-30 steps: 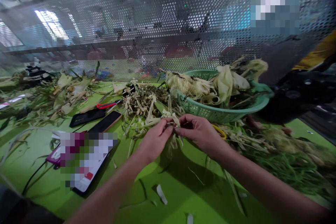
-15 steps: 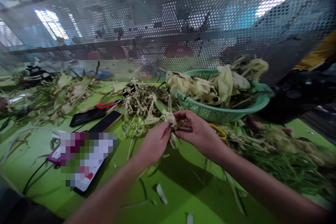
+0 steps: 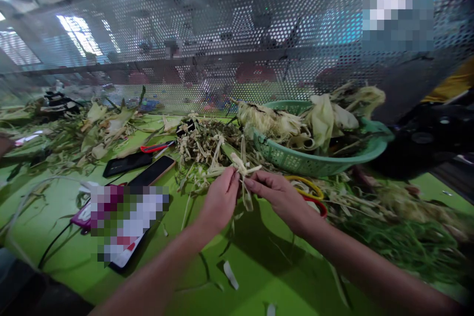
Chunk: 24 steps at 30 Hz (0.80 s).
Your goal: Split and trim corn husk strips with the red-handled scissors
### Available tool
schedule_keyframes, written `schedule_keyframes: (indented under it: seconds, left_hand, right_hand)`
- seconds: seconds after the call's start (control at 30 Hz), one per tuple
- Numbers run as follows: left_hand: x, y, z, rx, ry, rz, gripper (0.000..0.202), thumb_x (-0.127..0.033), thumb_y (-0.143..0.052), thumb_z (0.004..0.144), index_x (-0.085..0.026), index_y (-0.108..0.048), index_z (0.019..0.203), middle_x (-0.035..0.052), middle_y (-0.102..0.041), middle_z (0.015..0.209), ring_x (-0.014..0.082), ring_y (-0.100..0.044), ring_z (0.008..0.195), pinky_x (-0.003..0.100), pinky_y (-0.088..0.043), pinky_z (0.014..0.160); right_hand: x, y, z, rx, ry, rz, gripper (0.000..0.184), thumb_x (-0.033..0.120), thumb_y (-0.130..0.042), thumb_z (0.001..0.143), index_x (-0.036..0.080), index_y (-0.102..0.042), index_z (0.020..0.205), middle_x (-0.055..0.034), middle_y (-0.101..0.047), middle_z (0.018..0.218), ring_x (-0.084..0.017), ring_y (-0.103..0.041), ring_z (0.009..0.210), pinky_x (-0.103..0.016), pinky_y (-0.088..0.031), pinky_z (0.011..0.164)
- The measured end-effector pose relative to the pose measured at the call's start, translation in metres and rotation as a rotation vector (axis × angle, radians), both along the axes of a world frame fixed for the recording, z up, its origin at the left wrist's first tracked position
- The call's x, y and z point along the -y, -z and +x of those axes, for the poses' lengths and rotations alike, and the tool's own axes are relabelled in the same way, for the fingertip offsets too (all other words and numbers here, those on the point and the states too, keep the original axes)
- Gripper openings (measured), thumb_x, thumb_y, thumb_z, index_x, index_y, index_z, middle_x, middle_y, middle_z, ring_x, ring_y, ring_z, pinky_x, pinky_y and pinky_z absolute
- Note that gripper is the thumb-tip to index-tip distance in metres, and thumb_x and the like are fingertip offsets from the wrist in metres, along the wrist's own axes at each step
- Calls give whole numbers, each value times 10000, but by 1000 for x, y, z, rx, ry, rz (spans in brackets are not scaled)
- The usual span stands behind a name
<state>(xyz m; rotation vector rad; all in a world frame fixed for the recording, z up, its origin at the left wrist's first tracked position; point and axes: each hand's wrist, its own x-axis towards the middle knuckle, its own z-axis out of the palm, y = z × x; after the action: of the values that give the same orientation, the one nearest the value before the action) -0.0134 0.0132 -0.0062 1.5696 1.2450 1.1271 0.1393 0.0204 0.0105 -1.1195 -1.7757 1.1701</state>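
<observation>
My left hand (image 3: 220, 200) and my right hand (image 3: 279, 195) meet above the green table (image 3: 259, 266), fingertips pinched on a small bundle of pale corn husk strips (image 3: 243, 173). The strips stick up and hang down between the two hands. Just behind them lies a heap of dry husk scraps (image 3: 202, 145). A green plastic basket (image 3: 318, 160) filled with husks stands beyond my right hand.
Two dark phones (image 3: 138, 168) and a blurred-out device lie left of my hands, with red-handled scissors (image 3: 157, 147) behind them. Coloured rings (image 3: 309, 190) lie under the basket's front. Husk litter covers the left and right of the table. A perforated metal screen closes the back.
My right hand has opened from a curled grip to a fingertip pinch and dropped slightly. The husk bundle has turned between the hands; more strips now stick out above them.
</observation>
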Motion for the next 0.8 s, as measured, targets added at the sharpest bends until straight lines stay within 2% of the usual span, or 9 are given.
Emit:
schedule_keyframes:
  seconds: [0.1,0.23,0.33,0.4,0.5,0.63,0.7,0.8]
  left_hand:
    - [2,0,2,101,6,-65,239,-375,-399,903,-194,-443,754,-16,-439,701,102,-396,619,228,-319,557]
    - [2,-3,3,304,37,-181,229,-374,-424,884,-190,-447,750,-28,-392,670,95,-380,594,215,-324,536]
    - [0,-4,2,347,33,-218,230,-373,-442,873,-186,-447,740,-26,-408,662,95,-388,587,214,-320,527]
    - [-3,-3,0,308,19,-204,238,-373,-439,876,-184,-447,732,-23,-422,661,98,-396,590,218,-322,534]
    - [-6,-2,-4,133,-3,-102,252,-363,-416,892,-181,-465,726,-19,-436,659,108,-400,605,233,-331,562]
    - [-4,-7,-8,-59,17,40,194,-307,-398,906,-187,-551,901,6,-531,761,128,-450,691,253,-354,638]
    - [-2,-11,-7,-55,57,48,202,-277,-390,906,-191,-559,977,19,-563,818,134,-474,729,258,-363,664]
    - [-2,-13,-6,26,95,-9,202,-272,-396,896,-186,-568,958,15,-544,776,130,-473,704,246,-369,634]
  right_hand:
    - [-1,1,-2,-21,-22,-26,251,357,-493,851,182,-495,671,23,-457,652,-127,-428,622,-251,-347,590]
    - [1,-2,-2,86,6,65,237,324,-503,817,189,-451,629,33,-415,621,-125,-398,607,-249,-311,570]
    - [3,-3,-2,138,19,109,247,310,-491,810,195,-419,605,39,-388,599,-120,-374,585,-244,-289,548]
    - [5,-3,-1,166,25,120,249,301,-482,812,196,-412,598,42,-376,585,-118,-365,570,-242,-277,533]
    - [7,-5,0,194,32,124,248,301,-487,821,191,-443,603,40,-397,580,-118,-379,566,-242,-286,533]
    - [8,-14,4,107,21,102,249,348,-515,844,184,-519,657,30,-440,614,-119,-418,596,-236,-333,559]
    - [8,-19,7,41,21,85,251,370,-506,862,183,-559,704,17,-484,651,-123,-454,622,-235,-364,578]
    - [6,-20,9,-8,15,106,220,362,-491,885,189,-615,829,-17,-586,763,-142,-533,701,-243,-421,628]
